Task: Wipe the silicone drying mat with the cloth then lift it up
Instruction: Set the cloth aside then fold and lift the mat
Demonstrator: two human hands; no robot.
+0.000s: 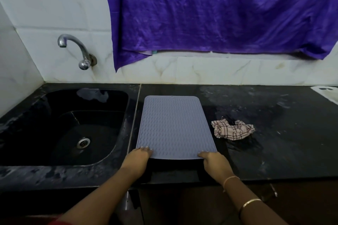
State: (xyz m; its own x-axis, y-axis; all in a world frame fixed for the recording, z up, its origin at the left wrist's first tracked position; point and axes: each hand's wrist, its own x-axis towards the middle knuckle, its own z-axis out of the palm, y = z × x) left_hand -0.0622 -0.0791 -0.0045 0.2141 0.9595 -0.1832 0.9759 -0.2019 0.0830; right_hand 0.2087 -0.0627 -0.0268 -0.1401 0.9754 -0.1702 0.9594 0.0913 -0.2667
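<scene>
The silicone drying mat point(175, 126), grey-blue with a wavy ribbed surface, is being held lengthwise on the black worktop point(283, 142), just to the right of the black sink point(60, 126). Its near left corner is being gripped by the left hand point(139, 159), with the fingers point(145, 150) curled over the top of the edge. Its near right corner is being pinched in the same way by the right hand point(214, 162). The near edge is being kept slightly raised, a dark shadow showing beneath it, while the far end is lying on the worktop. The checked cloth point(232, 129) is lying crumpled on the worktop, just beside the mat's right edge and held by neither hand. 2 bangles point(250, 202) are being worn on the right forearm. A chrome tap point(76, 49) is projecting from the tiled wall above the sink, and a purple curtain point(219, 11) is hanging behind the worktop.
</scene>
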